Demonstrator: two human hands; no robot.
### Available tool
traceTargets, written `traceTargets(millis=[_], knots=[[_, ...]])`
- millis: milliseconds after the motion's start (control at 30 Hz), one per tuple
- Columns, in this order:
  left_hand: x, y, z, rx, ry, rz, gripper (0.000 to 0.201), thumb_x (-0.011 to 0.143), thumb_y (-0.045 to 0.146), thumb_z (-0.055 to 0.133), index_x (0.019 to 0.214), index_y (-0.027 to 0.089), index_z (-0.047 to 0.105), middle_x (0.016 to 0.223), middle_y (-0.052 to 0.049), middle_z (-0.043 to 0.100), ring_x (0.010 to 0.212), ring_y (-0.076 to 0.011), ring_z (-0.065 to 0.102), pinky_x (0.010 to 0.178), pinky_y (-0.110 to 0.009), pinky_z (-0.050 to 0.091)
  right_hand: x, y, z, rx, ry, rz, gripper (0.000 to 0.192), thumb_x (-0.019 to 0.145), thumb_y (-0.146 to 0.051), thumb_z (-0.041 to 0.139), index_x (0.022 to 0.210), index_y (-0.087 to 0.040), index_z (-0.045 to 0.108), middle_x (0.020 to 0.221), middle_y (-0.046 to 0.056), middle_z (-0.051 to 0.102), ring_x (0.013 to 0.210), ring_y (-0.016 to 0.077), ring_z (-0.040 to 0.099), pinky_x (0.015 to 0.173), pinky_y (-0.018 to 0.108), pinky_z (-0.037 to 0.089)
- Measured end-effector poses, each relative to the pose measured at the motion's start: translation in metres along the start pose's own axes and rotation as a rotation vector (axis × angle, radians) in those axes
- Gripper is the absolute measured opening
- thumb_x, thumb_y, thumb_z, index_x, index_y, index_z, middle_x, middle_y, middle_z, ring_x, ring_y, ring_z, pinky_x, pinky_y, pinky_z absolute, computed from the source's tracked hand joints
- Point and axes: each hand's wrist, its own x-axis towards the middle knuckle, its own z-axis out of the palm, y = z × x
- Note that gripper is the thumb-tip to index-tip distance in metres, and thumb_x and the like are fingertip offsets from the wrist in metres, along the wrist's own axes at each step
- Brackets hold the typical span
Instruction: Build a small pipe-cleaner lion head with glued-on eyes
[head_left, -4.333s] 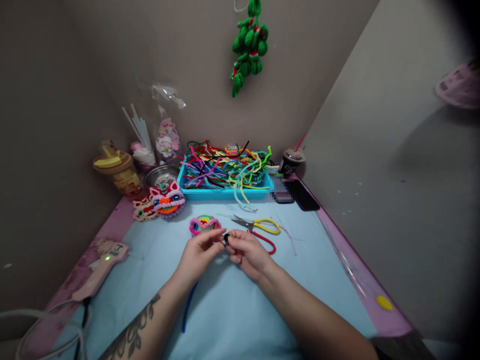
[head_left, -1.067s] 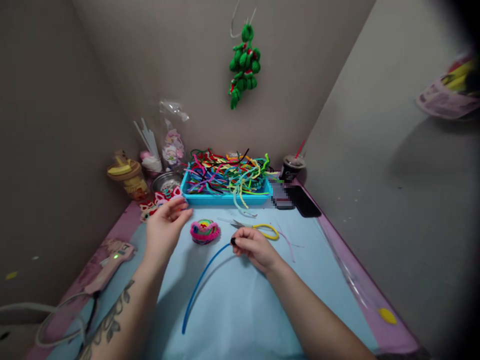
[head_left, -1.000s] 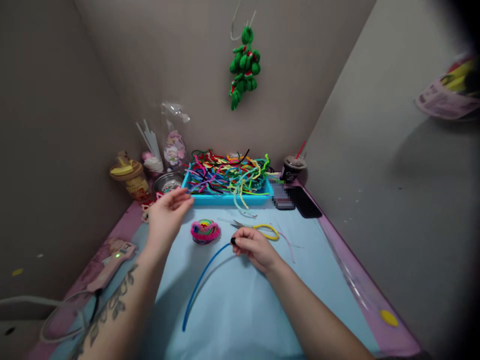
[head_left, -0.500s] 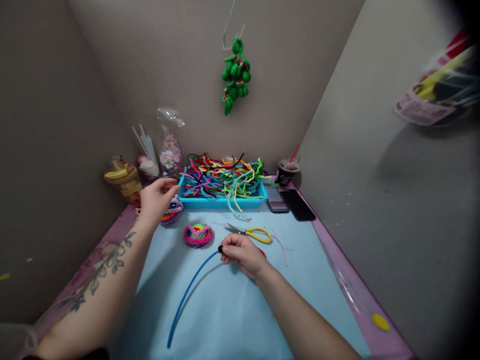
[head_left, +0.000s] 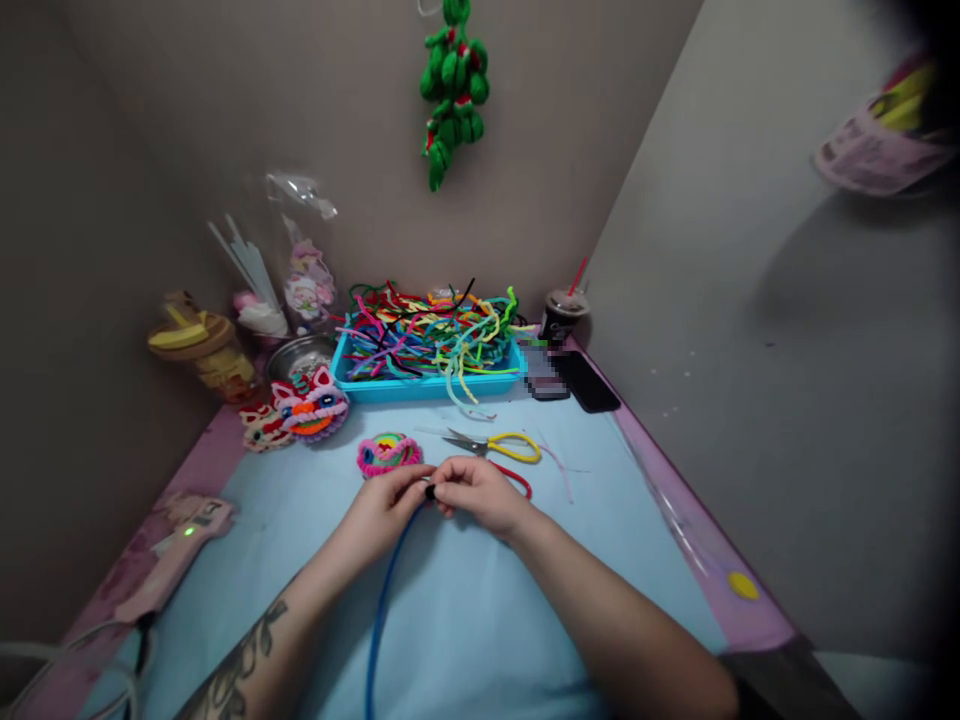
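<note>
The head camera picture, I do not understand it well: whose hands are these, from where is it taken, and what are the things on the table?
The camera sits on a person's head and looks forward and down, so the two arms are that person's own. There is no machine here.

The left hand and right hand meet at the middle of the table. Together they pinch a small black piece at the end of a long blue pipe cleaner, which runs toward the camera.

Just behind the hands lie a small pink ring-shaped craft and scissors with a yellow handle. Further back a blue tray holds many coloured pipe cleaners; beside it are a lion-head craft, a phone and a drink cup. A glue gun lies at the left.
</note>
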Motion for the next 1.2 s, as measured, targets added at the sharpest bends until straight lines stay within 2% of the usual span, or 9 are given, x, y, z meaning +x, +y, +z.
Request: traceTargets(millis=[100,200,333,400,467,567,700,933,1200], knots=[[0.001,-0.008,0.002,-0.140,-0.047,-0.043,0.037,0.075,0.032,0.058,0.106,0.015,0.066,0.090,-0.009,0.072,0.085,-0.0238,0.066,0.078,-0.034,0.049,0.003,0.004,-0.001,-0.002,0.007,-0.001,0.021,0.068,-0.035,0.069,0.071,-0.016,0.059,0.056,-0.003,0.060,0.047,0.0077,0.051,0.051,0.021,0.041],[-0.001,-0.016,0.003,-0.183,0.005,-0.111,0.047,0.070,0.031,0.063,0.112,0.011,0.062,0.083,-0.008,0.072,0.076,-0.0216,0.065,0.073,-0.033,0.049,0.003,0.003,0.001,0.017,-0.012,-0.012,0.021,0.068,-0.035,0.068,0.071,-0.017,0.059,0.057,-0.003,0.058,0.048,0.0085,0.050,0.050,0.022,0.041],[-0.003,-0.021,-0.002,-0.159,0.133,-0.155,0.032,0.070,0.034,0.063,0.093,0.011,0.067,0.070,-0.005,0.068,0.064,-0.0177,0.061,0.062,-0.028,0.047,0.001,-0.002,0.000,-0.016,0.049,-0.097,0.019,0.070,-0.033,0.067,0.068,-0.017,0.057,0.070,-0.001,0.058,0.051,0.0075,0.045,0.048,0.021,0.035],[-0.004,-0.021,-0.004,-0.184,0.163,-0.167,0.027,0.071,0.036,0.063,0.084,0.013,0.065,0.061,-0.002,0.064,0.057,-0.0158,0.059,0.057,-0.026,0.045,0.000,-0.003,-0.002,-0.097,0.071,-0.118,0.017,0.071,-0.031,0.066,0.068,-0.017,0.057,0.071,-0.001,0.055,0.054,0.0078,0.043,0.049,0.021,0.032],[-0.005,-0.020,-0.005,-0.196,0.181,-0.163,0.026,0.072,0.038,0.062,0.083,0.014,0.064,0.057,0.000,0.061,0.052,-0.0147,0.056,0.053,-0.025,0.044,-0.001,-0.002,-0.003,-0.182,0.080,-0.113,0.015,0.071,-0.030,0.066,0.071,-0.017,0.058,0.066,-0.002,0.052,0.055,0.0084,0.041,0.050,0.021,0.030],[-0.007,-0.018,-0.003,-0.137,0.215,-0.129,0.025,0.074,0.038,0.059,0.084,0.016,0.066,0.066,-0.002,0.064,0.056,-0.0155,0.057,0.050,-0.025,0.044,0.000,0.001,-0.001,-0.222,0.092,-0.092,0.016,0.072,-0.031,0.065,0.072,-0.017,0.058,0.063,-0.004,0.048,0.054,0.0086,0.038,0.050,0.021,0.029],[-0.008,-0.015,-0.001,-0.030,0.247,-0.050,0.023,0.076,0.037,0.057,0.080,0.017,0.068,0.076,-0.005,0.068,0.068,-0.0179,0.060,0.061,-0.027,0.046,0.000,0.002,0.002,-0.234,0.083,-0.124,0.016,0.073,-0.032,0.064,0.072,-0.018,0.057,0.067,-0.003,0.050,0.058,0.0099,0.042,0.055,0.022,0.032],[-0.011,-0.007,0.000,-0.001,0.225,-0.058,0.020,0.074,0.034,0.058,0.076,0.017,0.067,0.072,-0.004,0.068,0.066,-0.0175,0.059,0.061,-0.026,0.045,0.000,0.002,0.005,-0.299,0.114,-0.165,0.014,0.073,-0.030,0.063,0.070,-0.018,0.056,0.068,-0.002,0.051,0.061,0.0111,0.045,0.058,0.023,0.035],[-0.012,-0.009,-0.001,0.102,0.176,0.000,0.017,0.077,0.029,0.052,0.071,0.017,0.062,0.067,-0.001,0.063,0.064,-0.0159,0.056,0.059,-0.024,0.042,0.001,0.002,0.006,-0.325,0.089,-0.122,0.011,0.076,-0.028,0.060,0.073,-0.018,0.057,0.065,-0.003,0.050,0.057,0.0104,0.045,0.053,0.022,0.034]])
